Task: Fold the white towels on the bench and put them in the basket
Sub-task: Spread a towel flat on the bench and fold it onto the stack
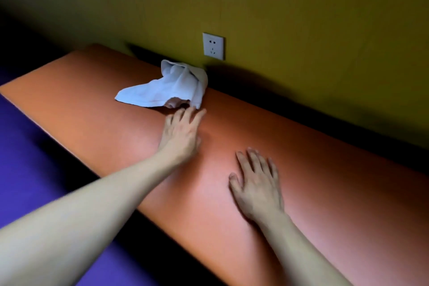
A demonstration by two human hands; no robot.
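A crumpled white towel (171, 87) lies on the orange bench (92, 104), against the wall at the back. My left hand (181, 132) stretches out over the bench with straight fingers, its fingertips just short of the towel's near edge. My right hand (256, 181) lies flat on the bench top to the right, fingers spread, holding nothing. No basket is in view.
A yellow-green wall runs behind the bench, with a white power socket (213, 46) just above the towel. Purple floor (30, 169) lies to the left of the bench's front edge.
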